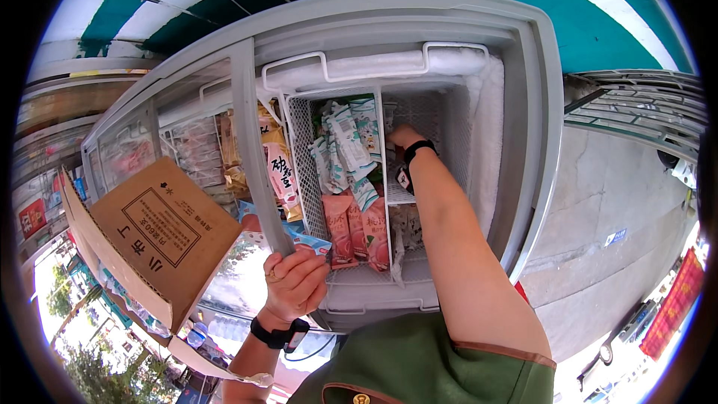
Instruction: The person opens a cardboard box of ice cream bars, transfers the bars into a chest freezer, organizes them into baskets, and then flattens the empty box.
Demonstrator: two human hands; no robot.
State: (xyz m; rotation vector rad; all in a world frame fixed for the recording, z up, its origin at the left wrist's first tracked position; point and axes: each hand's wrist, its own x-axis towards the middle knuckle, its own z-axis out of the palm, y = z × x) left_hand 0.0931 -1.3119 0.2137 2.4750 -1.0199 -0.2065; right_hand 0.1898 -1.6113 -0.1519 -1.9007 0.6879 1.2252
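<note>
My left hand (297,280) is closed around the grey frame (252,140) of the chest freezer's sliding glass lid. A blue packet (308,242) shows just beyond its fingers. My right hand (404,136) reaches deep into a white wire basket compartment (418,106), against the divider. Its fingertips are hidden, so any grip is unclear; a small pale wrapper (390,111) lies beside it. Left of the divider, white-and-teal ice cream packets (350,140) lie in a heap above pink peach-pictured packets (356,233). Both wrists wear black bands.
An open cardboard box (165,235) bearing printing rests on the lid at left, holding wrapped packets. Frost (488,140) coats the freezer's inner wall. More packets (280,174) lie partly under the glass. A metal rack (639,101) stands at right beyond the freezer rim (547,123).
</note>
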